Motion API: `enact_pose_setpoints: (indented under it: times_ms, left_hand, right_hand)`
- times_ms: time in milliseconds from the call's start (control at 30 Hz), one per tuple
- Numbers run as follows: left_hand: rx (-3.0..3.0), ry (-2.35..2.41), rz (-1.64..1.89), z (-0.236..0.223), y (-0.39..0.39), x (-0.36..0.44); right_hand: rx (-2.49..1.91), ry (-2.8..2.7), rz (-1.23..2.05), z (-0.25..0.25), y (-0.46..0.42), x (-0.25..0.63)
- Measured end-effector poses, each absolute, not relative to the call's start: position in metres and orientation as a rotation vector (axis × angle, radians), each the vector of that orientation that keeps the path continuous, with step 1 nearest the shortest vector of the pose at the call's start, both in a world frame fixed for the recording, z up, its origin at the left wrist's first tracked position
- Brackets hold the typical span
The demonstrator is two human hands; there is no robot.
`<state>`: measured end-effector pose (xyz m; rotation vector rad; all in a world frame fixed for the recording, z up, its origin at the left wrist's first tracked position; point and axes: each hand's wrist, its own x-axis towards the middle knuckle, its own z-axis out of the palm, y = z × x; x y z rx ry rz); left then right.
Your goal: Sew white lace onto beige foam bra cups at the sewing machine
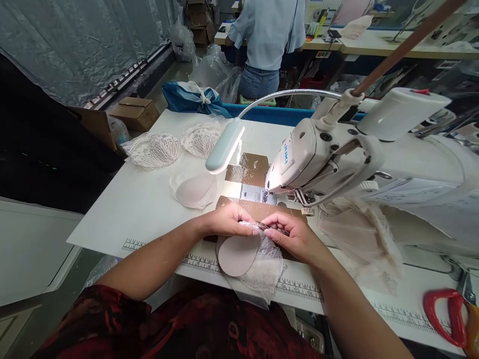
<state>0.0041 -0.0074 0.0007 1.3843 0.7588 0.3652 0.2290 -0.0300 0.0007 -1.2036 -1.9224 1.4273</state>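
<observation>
Beige padding forms a rounded cup, with lace along its right side, at the lower middle of the head view, just below both hands. The person's left hand pinches the top edge of the piece between thumb and fingers; the right hand has thumb and fingers pressed around a dark slim tool, one end of it by the left fingertips, its exact kind too small to tell. Good handling here likely means a taut edge in the left pinch, small movements of the tool's end, and care around the lace mesh, which could snag. A lace corner hangs past the front edge of the white table, so a downward tug could drag it. The sewing machine limits the upper right and the lamp the upper middle; the easiest room seems leftward, below the loose cup piece.
</observation>
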Motion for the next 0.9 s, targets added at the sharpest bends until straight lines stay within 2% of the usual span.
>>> enact_pose_setpoints:
  times_ms: [300, 633, 900]
  left_hand:
    - [1.428, 0.727, 0.246, 0.003, -0.007, 0.006]
    - [1.35, 0.739, 0.294, 0.003, -0.007, 0.007]
    - [1.363, 0.736, 0.297, 0.0, -0.008, 0.006]
  right_hand:
    - [-1.179, -2.037, 1.438, 0.004, -0.031, 0.22]
    - [-1.294, -1.93, 1.291, -0.002, -0.032, 0.221]
    - [-1.33, -1.703, 1.431, -0.004, -0.033, 0.221]
